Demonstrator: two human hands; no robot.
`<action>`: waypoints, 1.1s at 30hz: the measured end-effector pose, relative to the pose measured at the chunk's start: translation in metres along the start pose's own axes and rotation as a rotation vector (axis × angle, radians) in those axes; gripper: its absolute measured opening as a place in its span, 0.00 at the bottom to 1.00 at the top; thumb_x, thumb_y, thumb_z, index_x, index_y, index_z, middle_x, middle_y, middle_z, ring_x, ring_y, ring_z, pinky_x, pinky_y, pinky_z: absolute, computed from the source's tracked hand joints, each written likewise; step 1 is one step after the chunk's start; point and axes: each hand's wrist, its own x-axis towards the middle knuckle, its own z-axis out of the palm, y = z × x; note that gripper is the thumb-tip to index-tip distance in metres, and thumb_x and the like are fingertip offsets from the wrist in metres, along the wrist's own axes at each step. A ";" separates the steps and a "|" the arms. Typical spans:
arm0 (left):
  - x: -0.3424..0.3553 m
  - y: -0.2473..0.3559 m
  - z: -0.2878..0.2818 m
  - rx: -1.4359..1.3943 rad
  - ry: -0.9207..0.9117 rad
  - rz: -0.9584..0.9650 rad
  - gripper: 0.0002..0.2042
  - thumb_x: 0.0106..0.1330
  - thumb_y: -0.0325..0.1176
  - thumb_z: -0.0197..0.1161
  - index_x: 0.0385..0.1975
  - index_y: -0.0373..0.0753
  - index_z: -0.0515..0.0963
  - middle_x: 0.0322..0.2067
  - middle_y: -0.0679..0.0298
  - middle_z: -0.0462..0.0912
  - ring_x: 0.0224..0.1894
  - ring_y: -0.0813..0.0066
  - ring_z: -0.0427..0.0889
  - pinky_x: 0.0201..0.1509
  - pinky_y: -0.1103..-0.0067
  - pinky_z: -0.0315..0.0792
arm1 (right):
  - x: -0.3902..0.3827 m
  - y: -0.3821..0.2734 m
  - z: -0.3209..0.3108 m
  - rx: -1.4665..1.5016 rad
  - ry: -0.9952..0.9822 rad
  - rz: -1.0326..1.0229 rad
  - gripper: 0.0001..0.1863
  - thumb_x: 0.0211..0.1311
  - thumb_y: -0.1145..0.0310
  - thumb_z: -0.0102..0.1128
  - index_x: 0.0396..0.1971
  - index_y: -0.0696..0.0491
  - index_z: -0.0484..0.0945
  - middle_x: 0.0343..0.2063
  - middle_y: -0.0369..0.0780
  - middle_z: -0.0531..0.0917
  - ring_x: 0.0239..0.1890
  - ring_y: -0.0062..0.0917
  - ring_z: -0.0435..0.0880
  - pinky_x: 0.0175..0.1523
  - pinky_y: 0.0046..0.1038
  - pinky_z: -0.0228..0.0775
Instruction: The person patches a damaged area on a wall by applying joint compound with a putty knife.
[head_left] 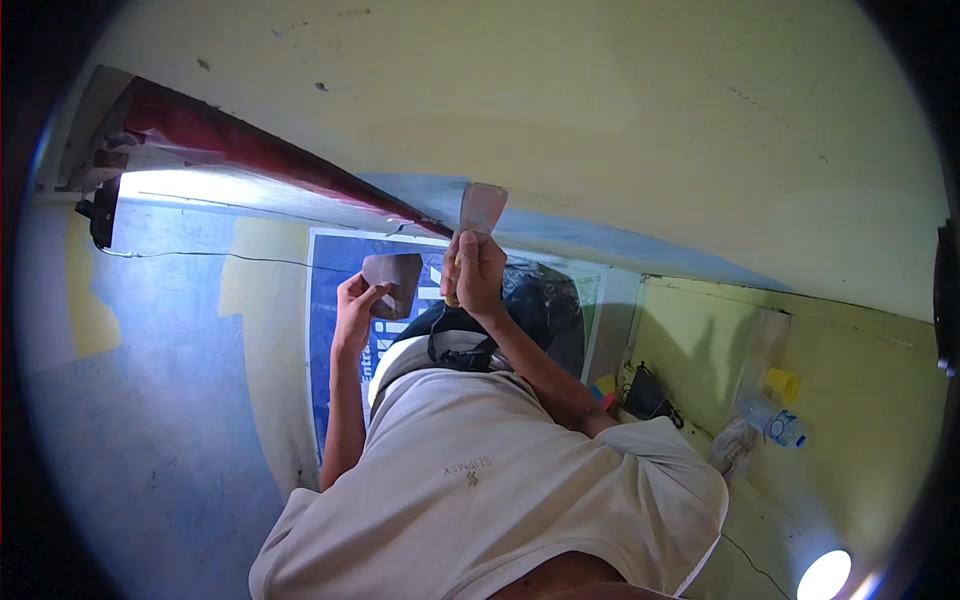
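My right hand [478, 272] is closed round the handle of a putty knife [483, 207]. Its broad blade points up and lies against or just in front of the wall [640, 130]; I cannot tell if it touches. To the left, my left hand [355, 312] pinches a flat, dark grey-brown plate [393, 280] by its lower left side, thumb across its face. The plate is held a little lower than the knife blade and apart from it. Bluish patches [600, 238] run along the lower edge of the pale yellow wall, close to the knife.
A dark red ledge [240, 130] slopes across the upper left, with a black fixture [98, 213] and thin cable at its end. A blue printed sheet [335, 300] lies behind my hands. At right are a clear plastic bottle [775, 420], a yellow cup [783, 384] and a bright lamp [824, 577].
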 end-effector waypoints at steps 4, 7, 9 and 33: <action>0.004 0.001 0.001 0.009 -0.020 -0.002 0.08 0.63 0.23 0.63 0.42 0.31 0.80 0.37 0.63 0.86 0.35 0.79 0.84 0.41 0.79 0.78 | 0.010 0.009 -0.012 -0.094 -0.021 -0.036 0.20 0.80 0.57 0.42 0.29 0.56 0.69 0.14 0.36 0.72 0.10 0.19 0.72 0.16 0.21 0.67; 0.007 0.000 0.000 0.009 -0.020 -0.021 0.08 0.64 0.23 0.63 0.42 0.31 0.80 0.37 0.63 0.86 0.36 0.80 0.84 0.41 0.79 0.78 | 0.000 -0.006 0.004 -0.067 0.017 0.012 0.20 0.80 0.58 0.42 0.28 0.56 0.69 0.14 0.36 0.72 0.09 0.19 0.72 0.16 0.20 0.65; 0.007 0.001 -0.001 0.019 -0.039 -0.026 0.08 0.64 0.23 0.64 0.42 0.31 0.80 0.37 0.63 0.86 0.36 0.80 0.84 0.43 0.79 0.78 | 0.004 0.006 -0.008 -0.104 0.051 -0.019 0.20 0.79 0.58 0.42 0.27 0.56 0.70 0.13 0.36 0.72 0.09 0.19 0.72 0.15 0.20 0.63; 0.006 0.005 0.011 -0.033 -0.060 -0.020 0.08 0.65 0.23 0.63 0.43 0.31 0.80 0.35 0.65 0.85 0.34 0.82 0.81 0.39 0.81 0.75 | 0.007 0.001 -0.011 -0.201 0.037 -0.028 0.19 0.79 0.61 0.43 0.26 0.54 0.69 0.10 0.33 0.70 0.08 0.14 0.67 0.14 0.19 0.57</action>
